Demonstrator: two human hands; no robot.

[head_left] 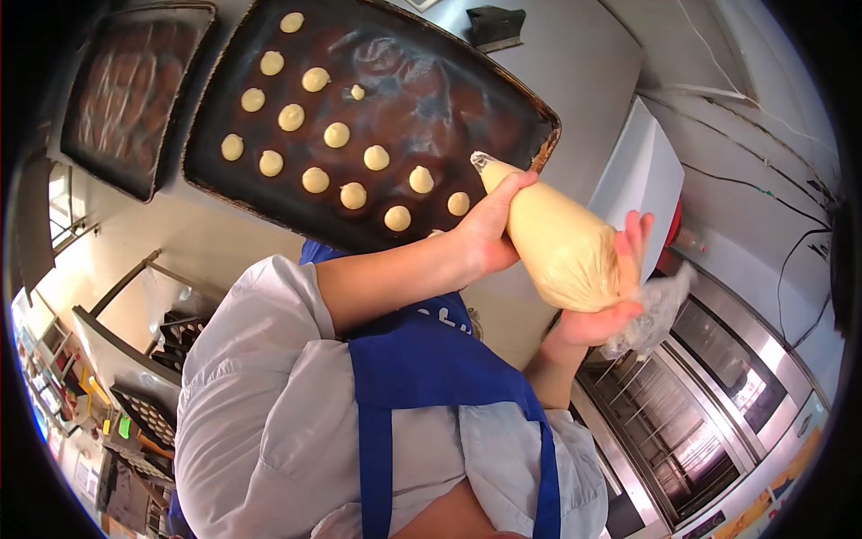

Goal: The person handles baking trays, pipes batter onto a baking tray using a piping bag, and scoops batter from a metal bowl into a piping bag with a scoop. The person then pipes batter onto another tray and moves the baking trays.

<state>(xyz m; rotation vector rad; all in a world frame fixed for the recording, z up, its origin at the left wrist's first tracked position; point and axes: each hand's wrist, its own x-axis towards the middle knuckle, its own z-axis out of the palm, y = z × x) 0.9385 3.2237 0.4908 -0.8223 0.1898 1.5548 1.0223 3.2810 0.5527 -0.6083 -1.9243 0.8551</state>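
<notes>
One apron [437, 370]; two hands [492, 225] [603, 322] on one piping bag [557, 241].

1 bag [561, 238], 2 hands [492, 223] [611, 305], approx. 16 blobs [337, 135]

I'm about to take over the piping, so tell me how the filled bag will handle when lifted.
The piping bag should sag and deform, as its thin, wrinkled film bulges around soft filling. Being plumply packed, it may feel heavy for its size. The loose plastic end looks light and floppy.
</notes>
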